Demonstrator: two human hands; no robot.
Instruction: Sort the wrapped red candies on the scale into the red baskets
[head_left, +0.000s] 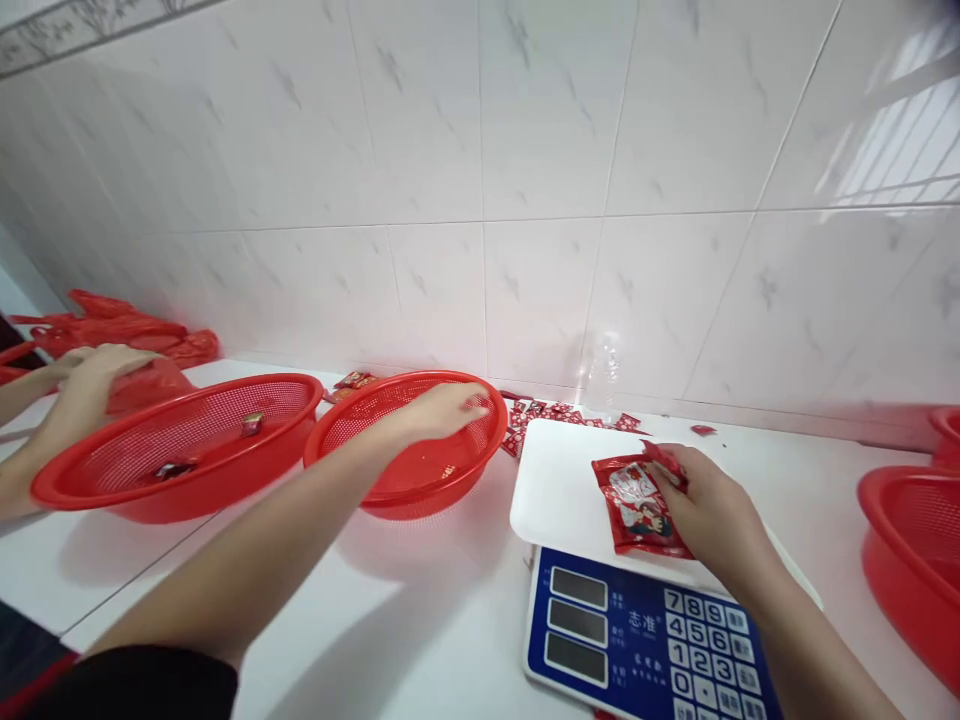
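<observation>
Our left hand [446, 408] is over the right end of the middle red basket [435, 500], fingers loosely curled; can't tell if they hold anything. Right of it, red packet [637, 505] is over the white scale tray [555, 470], contact unclear. Packet lies left of and below our right hand's [675, 490] fingers, which pinch its upper right. Long axis unclear, partly covered. Left hand's well apart from it.
</observation>
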